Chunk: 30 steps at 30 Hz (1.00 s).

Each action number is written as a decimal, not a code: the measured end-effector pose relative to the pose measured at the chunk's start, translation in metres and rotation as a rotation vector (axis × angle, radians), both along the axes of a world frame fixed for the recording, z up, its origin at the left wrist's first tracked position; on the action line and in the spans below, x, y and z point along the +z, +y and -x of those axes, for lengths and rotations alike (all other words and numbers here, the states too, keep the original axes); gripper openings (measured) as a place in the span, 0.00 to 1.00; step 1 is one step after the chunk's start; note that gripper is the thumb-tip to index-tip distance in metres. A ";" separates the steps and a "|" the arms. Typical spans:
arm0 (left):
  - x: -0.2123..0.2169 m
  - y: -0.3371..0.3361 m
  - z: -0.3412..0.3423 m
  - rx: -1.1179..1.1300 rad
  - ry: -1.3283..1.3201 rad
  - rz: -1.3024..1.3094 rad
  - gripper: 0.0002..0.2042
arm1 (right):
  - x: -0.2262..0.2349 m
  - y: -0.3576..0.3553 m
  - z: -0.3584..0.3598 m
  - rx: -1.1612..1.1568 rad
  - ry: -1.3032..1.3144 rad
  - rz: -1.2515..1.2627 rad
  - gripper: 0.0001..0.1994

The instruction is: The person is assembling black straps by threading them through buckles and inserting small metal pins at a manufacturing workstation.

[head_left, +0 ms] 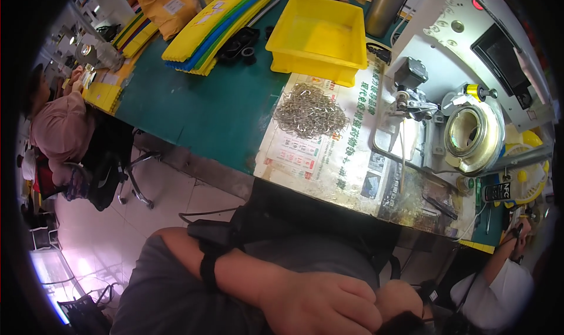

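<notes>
My left hand (323, 302) rests low over my lap, with its fingers curled in and their tips hidden. A black strap and a dark box-like device (214, 235) sit on that forearm. Against its fingers lies a rounded bit of bare skin (400, 300), seemingly part of my right hand or arm; its fingers do not show. Both hands are off the workbench. Nearest on the bench, a tangled heap of small silvery metal pieces (311, 111) lies on a printed sheet (282, 156). Behind the heap stands a yellow plastic bin (320, 26) with nothing visible inside.
A white machine (464, 59) with a metal ring-shaped bowl (464, 135) stands at the right. Yellow, blue and green corrugated sheets (214, 26) are stacked at the back left. A steel flask (388, 9) stands behind the bin. Other people sit left (61, 123) and lower right (496, 294).
</notes>
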State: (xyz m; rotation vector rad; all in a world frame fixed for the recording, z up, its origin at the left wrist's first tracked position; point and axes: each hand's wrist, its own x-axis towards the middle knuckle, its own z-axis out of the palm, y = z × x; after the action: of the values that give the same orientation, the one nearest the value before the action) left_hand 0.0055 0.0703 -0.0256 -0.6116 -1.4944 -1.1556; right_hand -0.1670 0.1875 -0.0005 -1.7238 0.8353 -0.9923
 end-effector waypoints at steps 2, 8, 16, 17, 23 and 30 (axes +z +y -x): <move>0.021 -0.019 -0.008 -0.214 -0.122 0.031 0.08 | -0.012 0.022 0.000 -0.154 -0.044 -0.113 0.13; 0.016 -0.021 -0.006 -0.635 -0.378 0.019 0.09 | -0.074 0.046 0.016 -0.490 -0.193 -0.046 0.22; 0.000 -0.019 0.002 -1.086 -0.387 -0.093 0.11 | -0.055 0.019 -0.008 -0.974 -0.396 -0.414 0.25; -0.005 -0.031 0.003 -1.057 -0.504 -0.051 0.10 | -0.062 0.020 -0.001 -0.968 -0.323 -0.439 0.24; -0.047 -0.034 0.020 -0.216 -1.098 -0.137 0.12 | -0.086 0.017 0.008 -0.943 0.006 -0.273 0.23; -0.039 -0.023 0.026 0.081 -1.318 -0.256 0.14 | -0.075 0.018 0.000 -0.894 0.323 -0.031 0.23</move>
State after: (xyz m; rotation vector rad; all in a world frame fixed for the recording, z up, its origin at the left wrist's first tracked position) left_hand -0.0206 0.0474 -0.0649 0.5474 -2.3129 -1.7625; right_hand -0.1674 0.2058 -0.0751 -1.4941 1.9141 -1.2538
